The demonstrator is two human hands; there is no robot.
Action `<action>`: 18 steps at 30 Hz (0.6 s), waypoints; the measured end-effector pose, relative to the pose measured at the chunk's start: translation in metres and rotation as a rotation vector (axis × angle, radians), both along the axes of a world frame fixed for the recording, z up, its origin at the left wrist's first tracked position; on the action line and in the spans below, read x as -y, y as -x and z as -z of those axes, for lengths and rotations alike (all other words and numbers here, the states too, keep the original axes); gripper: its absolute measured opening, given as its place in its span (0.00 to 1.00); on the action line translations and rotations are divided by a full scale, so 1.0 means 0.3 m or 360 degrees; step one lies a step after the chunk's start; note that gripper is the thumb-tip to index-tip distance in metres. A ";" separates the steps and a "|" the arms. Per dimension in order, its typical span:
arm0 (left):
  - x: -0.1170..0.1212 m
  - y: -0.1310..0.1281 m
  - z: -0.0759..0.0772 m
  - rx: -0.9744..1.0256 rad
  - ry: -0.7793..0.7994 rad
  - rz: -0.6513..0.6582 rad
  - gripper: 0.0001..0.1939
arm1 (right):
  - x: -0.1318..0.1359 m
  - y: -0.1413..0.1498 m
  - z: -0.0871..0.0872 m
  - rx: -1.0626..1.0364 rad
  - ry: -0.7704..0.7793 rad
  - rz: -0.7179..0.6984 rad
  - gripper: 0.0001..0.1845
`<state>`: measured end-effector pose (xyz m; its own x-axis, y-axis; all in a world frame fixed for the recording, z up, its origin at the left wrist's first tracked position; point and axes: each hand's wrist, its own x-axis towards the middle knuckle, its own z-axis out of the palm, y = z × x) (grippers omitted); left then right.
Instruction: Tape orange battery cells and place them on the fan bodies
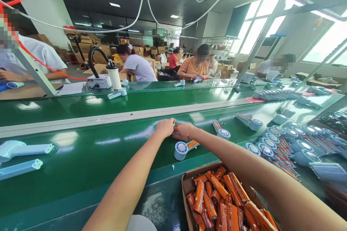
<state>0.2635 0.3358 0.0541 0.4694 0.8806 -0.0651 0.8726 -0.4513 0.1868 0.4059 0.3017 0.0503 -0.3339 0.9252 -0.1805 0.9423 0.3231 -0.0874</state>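
Both my arms reach forward over the green conveyor belt [89, 158]. My left hand [164, 127] and my right hand [183, 130] meet at one spot, fingers closed together on a small orange and light-blue part with wires that I cannot make out fully. Just in front of them lies a light-blue fan half [181, 150] with an orange battery [193, 144] in its handle. A second such fan half [223, 133] lies to the right.
A cardboard box [187, 184] of orange batteries sits near me at the right. Several fan halves [282, 140] crowd the right side. White handle shells [21, 148] lie at the left. Other workers sit across the belt, beside a white device [99, 80] with a black hose.
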 end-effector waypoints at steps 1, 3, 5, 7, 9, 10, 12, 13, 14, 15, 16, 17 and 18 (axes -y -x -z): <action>0.002 -0.003 0.000 0.0008 -0.0003 -0.0010 0.22 | 0.002 -0.017 -0.009 -0.0047 0.0018 0.0009 0.16; 0.008 -0.009 0.000 0.0032 -0.0008 -0.0016 0.22 | 0.019 -0.069 -0.029 -0.0163 0.0029 0.0057 0.18; 0.017 -0.016 -0.004 0.0060 -0.0011 0.0005 0.21 | 0.052 -0.136 -0.044 -0.0274 0.0020 0.0151 0.20; 0.041 -0.027 -0.011 0.0085 -0.0029 0.0036 0.22 | 0.099 -0.202 -0.048 -0.0351 0.0040 0.0256 0.19; 0.088 -0.044 -0.014 0.0114 -0.0095 0.0067 0.25 | 0.151 -0.255 -0.040 -0.0399 0.0104 0.0347 0.14; 0.121 -0.053 -0.010 0.0132 -0.0145 0.0096 0.26 | 0.175 -0.274 -0.032 -0.0425 0.0137 0.0391 0.11; 0.198 -0.071 0.015 0.0181 -0.0264 0.0239 0.28 | 0.213 -0.296 -0.013 -0.0494 0.0196 0.0484 0.12; 0.236 -0.076 0.034 0.0202 -0.0318 0.0338 0.28 | 0.225 -0.302 -0.004 -0.0534 0.0224 0.0531 0.13; 0.271 -0.080 0.057 0.0212 -0.0358 0.0432 0.27 | 0.233 -0.305 0.003 -0.0574 0.0253 0.0576 0.14; 0.300 -0.081 0.079 0.0213 -0.0381 0.0506 0.26 | 0.236 -0.308 0.008 -0.0610 0.0283 0.0616 0.14; 0.323 -0.082 0.100 0.0205 -0.0390 0.0550 0.24 | 0.235 -0.310 0.010 -0.0636 0.0314 0.0652 0.14; 0.338 -0.082 0.117 0.0190 -0.0386 0.0563 0.23 | 0.231 -0.312 0.011 -0.0653 0.0348 0.0685 0.14; 0.347 -0.084 0.130 0.0169 -0.0371 0.0547 0.23 | 0.222 -0.313 0.010 -0.0661 0.0381 0.0715 0.14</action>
